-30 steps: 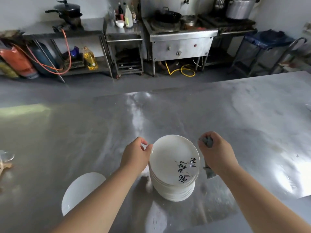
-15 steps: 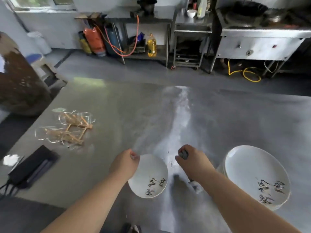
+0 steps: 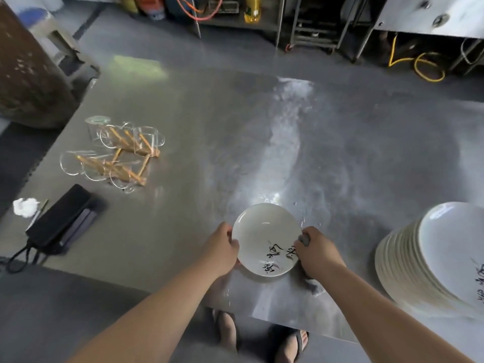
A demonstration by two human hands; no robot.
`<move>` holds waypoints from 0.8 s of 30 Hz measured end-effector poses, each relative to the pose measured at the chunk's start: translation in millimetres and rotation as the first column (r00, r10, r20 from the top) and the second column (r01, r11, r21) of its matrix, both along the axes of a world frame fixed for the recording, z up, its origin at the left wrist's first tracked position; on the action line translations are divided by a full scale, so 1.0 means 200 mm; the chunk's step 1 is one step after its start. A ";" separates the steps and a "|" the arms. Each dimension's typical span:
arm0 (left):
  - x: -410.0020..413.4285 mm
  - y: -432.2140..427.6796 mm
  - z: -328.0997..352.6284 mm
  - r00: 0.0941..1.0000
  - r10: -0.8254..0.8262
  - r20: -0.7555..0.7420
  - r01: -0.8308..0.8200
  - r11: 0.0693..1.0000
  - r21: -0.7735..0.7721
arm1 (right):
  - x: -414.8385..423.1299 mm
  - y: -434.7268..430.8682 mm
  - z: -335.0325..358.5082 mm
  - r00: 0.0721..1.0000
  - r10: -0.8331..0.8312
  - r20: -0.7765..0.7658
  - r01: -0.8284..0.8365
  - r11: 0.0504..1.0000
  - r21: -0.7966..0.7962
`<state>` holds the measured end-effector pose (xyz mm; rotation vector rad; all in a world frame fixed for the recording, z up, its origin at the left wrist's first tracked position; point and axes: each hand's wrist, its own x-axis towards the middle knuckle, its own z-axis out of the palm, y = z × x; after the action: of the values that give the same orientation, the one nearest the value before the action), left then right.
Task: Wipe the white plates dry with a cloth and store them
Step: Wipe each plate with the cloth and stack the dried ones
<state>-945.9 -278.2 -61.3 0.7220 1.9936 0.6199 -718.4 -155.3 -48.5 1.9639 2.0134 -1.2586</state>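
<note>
A single white plate, black brush lettering across its near side, sits between both hands over the front edge of the steel table — whether it rests on the metal or hangs just above it I cannot tell from my feed. The left hand grips the plate's left rim, fingers curled over the edge. The right hand is closed round a grey cloth, bunched in the fist and pressed against the plate's right rim; a tail of the same cloth trails below the wrist onto the table. The plate's face is turned up toward the camera and catches a small highlight.

At the right edge of my view stands the stack of white plates, well apart from the held plate, its top plate bearing the same lettering. Far to the left on the table lies a wooden rack with clear glass pieces hung on it — and nearer the corner a black case with a cord, a crumpled white wad just beside it. Below the table's edge I see the person's feet in sandals. Across the grey floor, a yellow hose coils under steel kitchen units.
</note>
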 end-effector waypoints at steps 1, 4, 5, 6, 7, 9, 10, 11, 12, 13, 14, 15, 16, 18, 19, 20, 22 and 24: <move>-0.01 0.02 0.04 0.998 0.021 0.060 -0.023 0.999 0.033 | 0.00 0.01 0.04 1.000 -0.009 -0.018 0.009 1.000 0.010; -0.03 0.08 0.22 0.957 0.092 0.276 -0.133 0.982 0.133 | 0.00 0.06 0.22 0.997 0.000 -0.076 0.006 0.997 0.077; -0.04 0.10 0.30 0.924 0.111 0.365 -0.180 0.970 0.163 | 0.00 0.08 0.29 0.995 0.002 -0.102 0.008 0.995 0.104; -0.05 0.13 0.39 0.887 0.115 0.447 -0.220 0.957 0.190 | 0.00 0.11 0.37 0.992 0.002 -0.127 0.015 0.991 0.130; -0.05 0.16 0.48 0.854 0.109 0.508 -0.250 0.943 0.218 | -0.01 0.13 0.46 0.989 0.000 -0.146 0.023 0.987 0.157; -0.05 0.22 0.66 0.807 0.085 0.584 -0.297 0.914 0.278 | -0.02 0.17 0.67 0.982 -0.019 -0.188 0.062 0.973 0.223; -0.05 0.26 0.75 0.786 0.065 0.615 -0.316 0.897 0.308 | -0.02 0.19 0.78 0.973 -0.046 -0.227 0.109 0.956 0.271; -0.04 0.29 0.84 0.766 0.044 0.641 -0.330 0.883 0.334 | -0.03 0.20 0.89 0.957 -0.083 -0.278 0.175 0.929 0.327; -0.03 0.32 0.93 0.749 0.025 0.662 -0.344 0.869 0.356 | -0.03 0.21 1.00 0.935 -0.115 -0.337 0.247 0.891 0.381; -0.02 0.35 1.01 0.735 0.011 0.678 -0.360 0.854 0.376 | -0.03 0.22 1.10 0.909 -0.131 -0.396 0.305 0.857 0.416; 0.00 0.38 1.09 0.723 -0.004 0.691 -0.375 0.838 0.397 | -0.03 0.23 1.20 0.882 -0.127 -0.455 0.339 0.840 0.423; 0.01 0.40 1.16 0.714 -0.023 0.700 -0.384 0.823 0.418 | -0.03 0.24 1.29 0.849 -0.114 -0.516 0.357 0.844 0.400; 0.03 0.42 1.21 0.708 -0.045 0.705 -0.386 0.811 0.439 | -0.03 0.25 1.38 0.814 -0.103 -0.572 0.359 0.863 0.356; 0.06 0.44 1.30 0.706 -0.078 0.704 -0.386 0.791 0.474 | -0.02 0.27 1.54 0.806 -0.066 -0.588 0.312 0.892 0.328; 0.07 0.44 1.34 0.704 -0.087 0.705 -0.389 0.783 0.485 | 0.00 0.28 1.60 0.840 -0.020 -0.542 0.268 0.884 0.382; 0.09 0.44 1.37 0.701 -0.096 0.706 -0.392 0.775 0.495 | 0.01 0.29 1.65 0.874 0.038 -0.484 0.222 0.854 0.470; 0.12 0.43 1.42 0.705 -0.112 0.700 -0.392 0.761 0.517 | 0.02 0.29 1.73 0.906 0.155 -0.394 0.162 0.732 0.661; 0.16 0.42 1.48 0.715 -0.134 0.686 -0.381 0.748 0.543 | 0.03 0.30 1.78 0.908 0.268 -0.323 0.128 0.556 0.821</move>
<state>-913.1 -194.0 234.4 0.6019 1.0807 1.4951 -712.6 -94.4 308.3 1.9226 3.3694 -0.7580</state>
